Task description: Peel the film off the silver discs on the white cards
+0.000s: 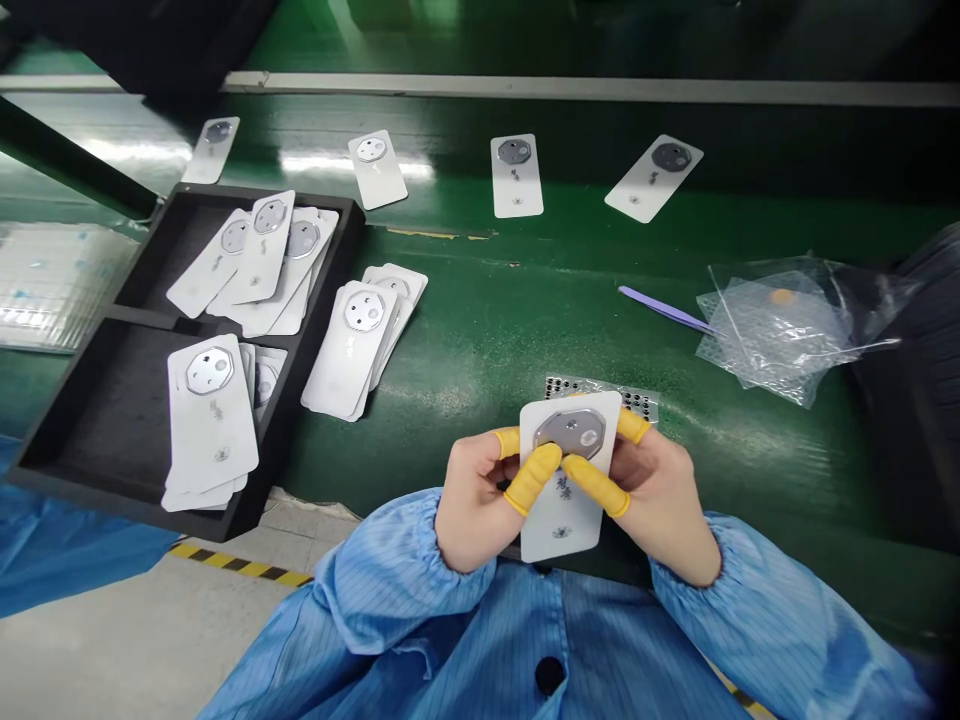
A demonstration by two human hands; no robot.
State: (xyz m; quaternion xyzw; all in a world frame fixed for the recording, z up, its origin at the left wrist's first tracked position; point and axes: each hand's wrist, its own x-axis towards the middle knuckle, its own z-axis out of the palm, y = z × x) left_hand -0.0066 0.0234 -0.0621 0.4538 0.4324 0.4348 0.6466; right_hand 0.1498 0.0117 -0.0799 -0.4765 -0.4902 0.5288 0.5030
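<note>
A white phone back cover (pixel 564 500) with a grey octagonal camera plate is held upright in front of my chest. My left hand (pixel 480 490) grips its left side, the yellow-cotted thumb pressing on the lower edge of the camera plate. From the other side my right hand (pixel 652 490) grips it too, its thumb beside the left one. Other fingers in yellow cots go behind the cover and are partly hidden. Just beyond it lies a clear sheet of small black dots (pixel 637 403), partly covered by the phone cover.
A black divided tray (pixel 97 400) with stacked covers stands at left, beside another stack of covers (pixel 341 350). Several single covers (pixel 517 190) lie along the back. Purple tweezers (pixel 664 308) touch clear plastic bags (pixel 787 330) at right. Clear packaging (pixel 56 285) lies far left.
</note>
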